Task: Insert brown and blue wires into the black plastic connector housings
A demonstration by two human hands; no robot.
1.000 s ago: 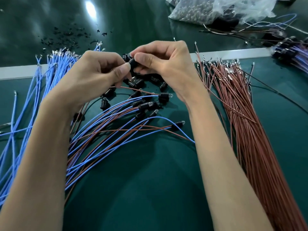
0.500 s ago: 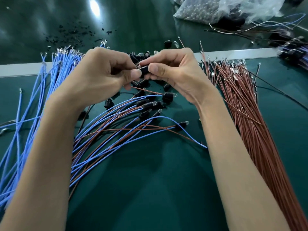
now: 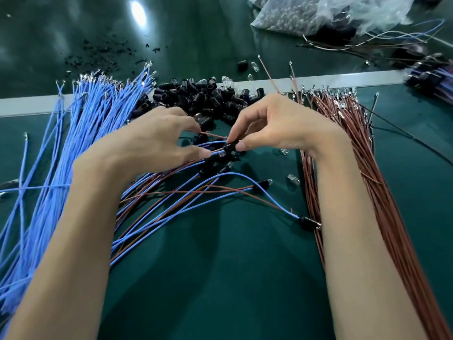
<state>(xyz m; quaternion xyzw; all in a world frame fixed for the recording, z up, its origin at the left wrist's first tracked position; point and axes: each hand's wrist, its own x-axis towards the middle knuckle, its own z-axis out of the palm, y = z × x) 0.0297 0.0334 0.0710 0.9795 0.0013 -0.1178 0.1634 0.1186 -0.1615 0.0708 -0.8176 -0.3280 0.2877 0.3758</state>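
Lying long on the green table (image 3: 220, 278), the blue wires (image 3: 81, 143) fan out on the left and the brown wires (image 3: 367, 192) on the right, so each hand can likely reach its own. Between them the black plugs (image 3: 196, 94) sit piled. The right hand (image 3: 282, 126) pinches one plug (image 3: 230, 146), keeping it steady. The left hand (image 3: 147, 143) curls at its wires; I cannot tell if it grips.

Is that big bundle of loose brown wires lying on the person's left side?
No, the brown wire bundle lies on the person's right side; the blue wire bundle is on the left.
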